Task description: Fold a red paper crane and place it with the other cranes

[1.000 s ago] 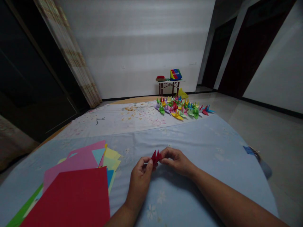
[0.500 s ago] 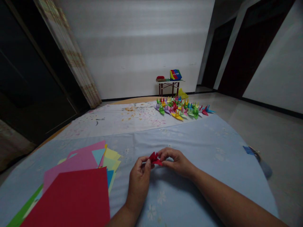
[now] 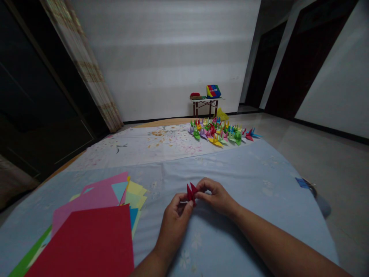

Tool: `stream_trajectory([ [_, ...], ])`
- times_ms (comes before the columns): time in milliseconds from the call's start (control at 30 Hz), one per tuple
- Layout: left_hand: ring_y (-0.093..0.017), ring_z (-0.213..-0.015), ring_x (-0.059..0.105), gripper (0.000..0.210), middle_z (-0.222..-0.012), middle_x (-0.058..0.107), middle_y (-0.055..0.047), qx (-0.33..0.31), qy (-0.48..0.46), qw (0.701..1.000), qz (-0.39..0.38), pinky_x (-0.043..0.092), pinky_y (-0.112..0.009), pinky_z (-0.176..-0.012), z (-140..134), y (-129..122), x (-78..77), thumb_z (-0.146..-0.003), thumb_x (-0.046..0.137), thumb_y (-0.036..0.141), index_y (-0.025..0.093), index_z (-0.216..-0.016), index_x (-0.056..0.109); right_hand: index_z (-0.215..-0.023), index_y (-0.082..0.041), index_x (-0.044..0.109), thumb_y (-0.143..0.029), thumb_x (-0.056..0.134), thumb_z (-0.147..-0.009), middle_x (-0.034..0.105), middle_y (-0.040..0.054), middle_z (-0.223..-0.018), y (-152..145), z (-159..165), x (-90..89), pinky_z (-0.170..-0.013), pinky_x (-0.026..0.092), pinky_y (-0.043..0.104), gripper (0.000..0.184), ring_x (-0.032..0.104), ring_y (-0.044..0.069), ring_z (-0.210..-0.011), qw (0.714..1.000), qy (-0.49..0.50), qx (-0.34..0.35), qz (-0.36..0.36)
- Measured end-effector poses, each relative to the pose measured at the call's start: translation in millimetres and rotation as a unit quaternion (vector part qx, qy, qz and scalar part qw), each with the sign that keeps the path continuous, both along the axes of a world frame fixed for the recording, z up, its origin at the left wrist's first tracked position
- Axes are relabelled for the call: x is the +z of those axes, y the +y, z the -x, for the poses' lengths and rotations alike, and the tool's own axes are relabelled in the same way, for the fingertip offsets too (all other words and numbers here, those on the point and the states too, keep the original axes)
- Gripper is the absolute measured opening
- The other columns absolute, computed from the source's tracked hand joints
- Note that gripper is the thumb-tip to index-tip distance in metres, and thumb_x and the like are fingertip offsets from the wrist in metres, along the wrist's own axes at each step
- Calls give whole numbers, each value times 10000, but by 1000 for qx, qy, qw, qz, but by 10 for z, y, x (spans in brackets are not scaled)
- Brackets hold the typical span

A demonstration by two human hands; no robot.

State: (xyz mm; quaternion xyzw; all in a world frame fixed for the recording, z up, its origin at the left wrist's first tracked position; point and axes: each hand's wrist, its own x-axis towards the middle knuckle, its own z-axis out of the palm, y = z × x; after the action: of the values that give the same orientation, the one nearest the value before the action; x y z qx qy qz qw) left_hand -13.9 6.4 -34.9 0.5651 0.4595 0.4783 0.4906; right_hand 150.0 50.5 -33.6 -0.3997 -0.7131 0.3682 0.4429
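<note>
A small red origami crane (image 3: 190,193), folded from paper, is held up over the pale blue tablecloth with two pointed tips standing upward. Its lower part is pinched between the thumb and fingers of my left hand (image 3: 175,215). From the right, the fingertips of my right hand (image 3: 215,195) close on one of its points. Part of the folded paper is hidden behind the fingers. To the left lies a fanned stack of coloured sheets with a large red sheet (image 3: 89,238) on top and a pink sheet (image 3: 89,202) partly under it.
Several finished paper cranes (image 3: 220,132) in mixed colours crowd the far right of the round table (image 3: 245,173). A white floral cloth (image 3: 138,144) covers its far side. Beyond, a small folding table (image 3: 206,100) carries a multicoloured bag (image 3: 213,91).
The red crane has turned in my hands, its two tips now pointing upward and close together. My left hand has shifted slightly right.
</note>
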Motion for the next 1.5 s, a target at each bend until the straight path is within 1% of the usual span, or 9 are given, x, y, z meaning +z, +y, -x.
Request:
stream_trajectory([
  [267,-184,-875,623,200,-916,663,-44,-2,-34,999,-1,463,-285,-800,-15,28,-42,-754,615,251,168,-931,577,-737,-174,630,-271,650,-731,570,6,-703,-16,32,-26,-594,409,239,99,504,115,-632,1000,-15,-14,-16],
  [367,-185,-877,624,240,-937,665,-49,8,-40,999,1,465,-287,-803,-20,37,-34,-740,628,251,163,-956,570,-742,-174,637,-273,649,-737,557,7,-705,-28,29,-21,-616,415,247,100,508,115,-644,999,-16,0,-32],
  [500,-185,-842,633,265,-912,672,-46,24,-47,999,7,476,-277,-770,-18,44,-17,-723,645,272,160,-952,572,-838,-189,654,-315,646,-749,552,13,-757,-42,20,-2,-683,432,271,155,516,124,-705,998,-14,35,-48],
  [633,-183,-833,637,269,-917,673,-49,23,-47,999,8,478,-268,-754,-11,43,-7,-725,647,281,161,-954,570,-868,-202,647,-336,682,-714,548,18,-805,-37,22,-13,-694,437,279,207,502,129,-732,998,-10,35,-51],
  [833,-181,-829,637,255,-925,667,-49,25,-34,999,7,476,-276,-756,-1,37,-17,-732,635,279,164,-953,577,-855,-204,655,-292,613,-779,545,19,-779,-42,32,-11,-691,436,278,123,505,125,-716,998,-14,24,-63],
  [1000,-176,-817,636,245,-901,671,-40,35,-36,999,5,475,-270,-750,-4,47,-38,-712,648,273,168,-926,590,-810,-182,638,-231,583,-788,577,25,-771,-64,44,17,-691,435,271,77,527,126,-715,997,-17,21,-73],
  [1133,-176,-830,635,256,-907,667,-43,33,-47,998,10,475,-271,-751,0,58,-52,-714,646,253,170,-944,570,-787,-171,626,-218,569,-786,585,25,-768,-59,45,24,-695,431,267,74,542,130,-721,998,-12,14,-55],
  [1333,-183,-864,633,348,-1003,656,-64,29,-50,998,15,476,-283,-765,13,59,-35,-746,617,274,188,-1069,518,-791,-163,603,-243,535,-803,595,17,-752,-51,40,37,-695,425,267,106,534,130,-707,1000,6,21,2],
  [1500,-197,-911,619,330,-1040,647,-79,20,-29,999,0,464,-300,-809,33,51,-35,-755,607,282,177,-1063,548,-790,-162,599,-264,535,-809,593,13,-750,-52,41,52,-691,421,259,121,524,123,-697,1000,8,24,7],
])
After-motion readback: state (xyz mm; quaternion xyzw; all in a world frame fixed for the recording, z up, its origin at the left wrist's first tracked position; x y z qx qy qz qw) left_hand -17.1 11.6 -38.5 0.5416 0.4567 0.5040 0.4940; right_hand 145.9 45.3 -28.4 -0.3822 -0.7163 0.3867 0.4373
